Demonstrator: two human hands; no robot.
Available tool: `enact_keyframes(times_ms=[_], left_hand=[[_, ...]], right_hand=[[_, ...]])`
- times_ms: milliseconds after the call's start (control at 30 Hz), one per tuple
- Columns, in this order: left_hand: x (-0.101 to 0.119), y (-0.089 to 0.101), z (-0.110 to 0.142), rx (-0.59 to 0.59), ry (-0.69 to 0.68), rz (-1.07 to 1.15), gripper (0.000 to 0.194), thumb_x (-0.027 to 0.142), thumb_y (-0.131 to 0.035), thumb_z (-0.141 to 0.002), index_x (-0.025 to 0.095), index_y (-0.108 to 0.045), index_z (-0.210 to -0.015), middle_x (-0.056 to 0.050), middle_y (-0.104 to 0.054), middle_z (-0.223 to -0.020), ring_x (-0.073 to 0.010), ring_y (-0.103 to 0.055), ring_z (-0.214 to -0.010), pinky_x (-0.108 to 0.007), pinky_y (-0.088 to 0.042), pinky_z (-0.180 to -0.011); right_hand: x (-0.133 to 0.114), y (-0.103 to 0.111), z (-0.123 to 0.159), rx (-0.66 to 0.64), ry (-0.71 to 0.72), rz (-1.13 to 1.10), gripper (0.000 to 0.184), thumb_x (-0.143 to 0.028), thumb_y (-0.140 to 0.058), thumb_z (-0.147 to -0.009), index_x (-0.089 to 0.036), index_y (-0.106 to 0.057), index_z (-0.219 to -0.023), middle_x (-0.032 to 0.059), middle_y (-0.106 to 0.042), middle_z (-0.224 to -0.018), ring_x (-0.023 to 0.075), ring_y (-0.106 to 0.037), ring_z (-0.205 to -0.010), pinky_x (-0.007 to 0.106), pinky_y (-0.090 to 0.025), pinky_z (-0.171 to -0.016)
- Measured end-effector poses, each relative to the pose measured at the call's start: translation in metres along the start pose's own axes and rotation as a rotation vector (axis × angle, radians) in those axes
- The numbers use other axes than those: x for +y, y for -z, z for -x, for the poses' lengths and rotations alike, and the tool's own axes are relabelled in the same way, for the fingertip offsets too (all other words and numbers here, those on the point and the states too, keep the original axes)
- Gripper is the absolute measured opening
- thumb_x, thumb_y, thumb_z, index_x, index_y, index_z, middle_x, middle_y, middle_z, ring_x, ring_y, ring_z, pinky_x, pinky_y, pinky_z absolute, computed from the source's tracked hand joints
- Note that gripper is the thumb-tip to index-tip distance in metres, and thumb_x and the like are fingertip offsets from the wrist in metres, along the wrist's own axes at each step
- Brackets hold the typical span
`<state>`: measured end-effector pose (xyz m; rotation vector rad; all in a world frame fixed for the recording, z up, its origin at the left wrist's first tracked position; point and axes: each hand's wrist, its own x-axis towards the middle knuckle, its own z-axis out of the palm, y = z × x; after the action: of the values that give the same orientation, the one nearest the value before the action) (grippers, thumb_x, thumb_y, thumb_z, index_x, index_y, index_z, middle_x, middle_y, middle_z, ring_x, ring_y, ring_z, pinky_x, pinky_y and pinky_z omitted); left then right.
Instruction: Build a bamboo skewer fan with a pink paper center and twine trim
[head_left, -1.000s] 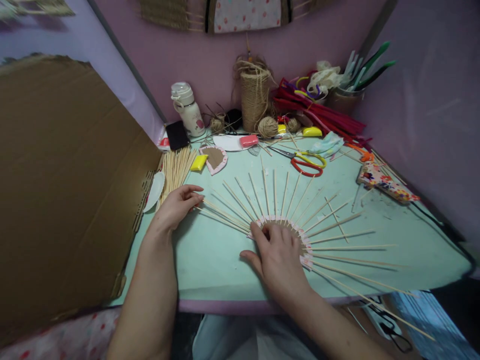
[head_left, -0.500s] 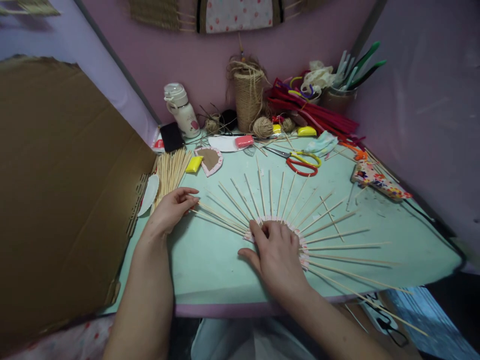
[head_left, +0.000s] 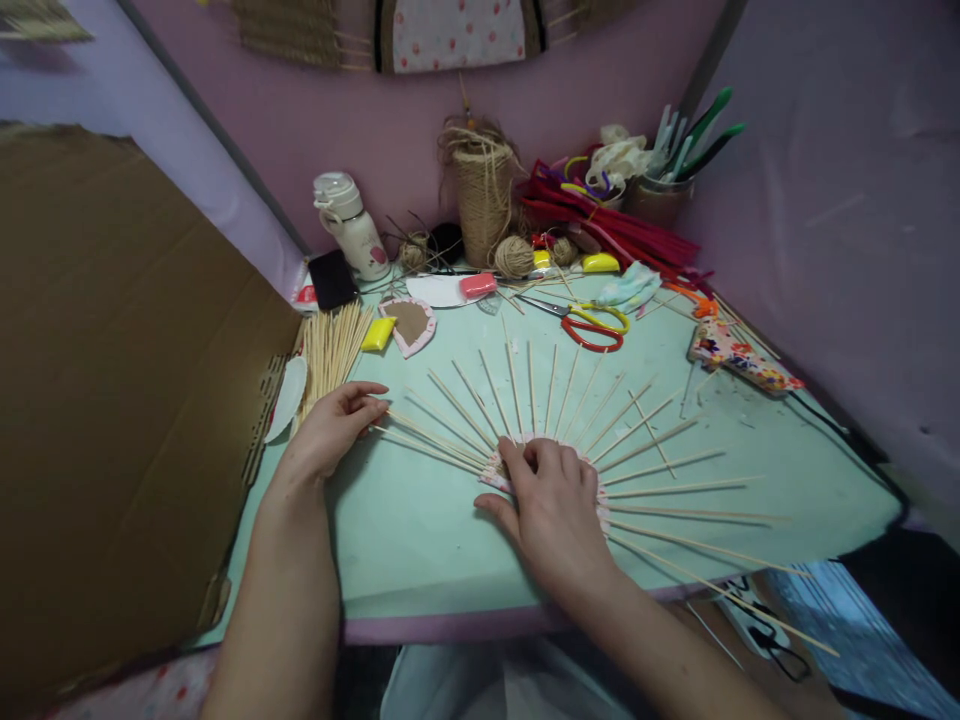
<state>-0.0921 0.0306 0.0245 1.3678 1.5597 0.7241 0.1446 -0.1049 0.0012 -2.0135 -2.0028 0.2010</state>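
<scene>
Left hand (head_left: 337, 428), fingertips together, pinches the outer tip of a leftmost stick (head_left: 435, 437), whose long axis slants rightward and bodyward to the base (head_left: 495, 476), under the right hand's (head_left: 553, 505) loosely spread fingers.

A smooth mauve-pink wall (head_left: 360, 125) stands at twelve o'clock, meeting a pale lavender wall (head_left: 154, 105) at eleven and a dusky grey-purple wall (head_left: 840, 200) at two. A flat mint-green tabletop (head_left: 420, 555) with a purple front edge (head_left: 450, 628) reaches six, dimly lit.
</scene>
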Motion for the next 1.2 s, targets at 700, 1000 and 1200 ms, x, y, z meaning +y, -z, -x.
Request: enact_keyframes(times_ms=[700, 1000, 1200], left_hand=[[0.0016, -0.0003, -0.0016, -0.004, 0.003, -0.003, 0.054, 0.052, -0.082, -0.052, 0.017, -0.067, -0.092, 0.001, -0.058, -0.065, -0.0110, -0.049, -0.055, -0.023, -0.037, -0.051], [0.0022, -0.0009, -0.0017, 0.008, 0.001, -0.008, 0.052, 0.052, -0.081, -0.052, 0.019, -0.069, -0.091, 0.001, -0.059, -0.064, -0.0120, -0.049, -0.055, -0.023, -0.036, -0.051], [0.0004, 0.0003, -0.0028, 0.001, -0.002, -0.019, 0.055, 0.054, -0.081, -0.053, 0.019, -0.069, -0.093, 0.000, -0.059, -0.065, -0.0128, -0.051, -0.057, -0.023, -0.038, -0.051]], right_hand=[[0.0090, 0.0039, 0.0039, 0.044, -0.046, 0.044, 0.061, -0.061, -0.064, -0.078, -0.021, -0.060, -0.124, 0.0088, -0.058, -0.095, 0.0262, -0.048, -0.090, 0.039, -0.032, -0.077], [0.0085, 0.0058, 0.0015, 0.019, -0.072, 0.011, 0.062, -0.061, -0.067, -0.075, -0.022, -0.060, -0.123, 0.0094, -0.061, -0.099, 0.0282, -0.051, -0.095, 0.040, -0.032, -0.080], [0.0087, 0.0076, 0.0023, 0.033, -0.085, -0.025, 0.062, -0.058, -0.069, -0.076, -0.022, -0.059, -0.125, 0.0092, -0.061, -0.100, 0.0283, -0.052, -0.096, 0.040, -0.033, -0.081]])
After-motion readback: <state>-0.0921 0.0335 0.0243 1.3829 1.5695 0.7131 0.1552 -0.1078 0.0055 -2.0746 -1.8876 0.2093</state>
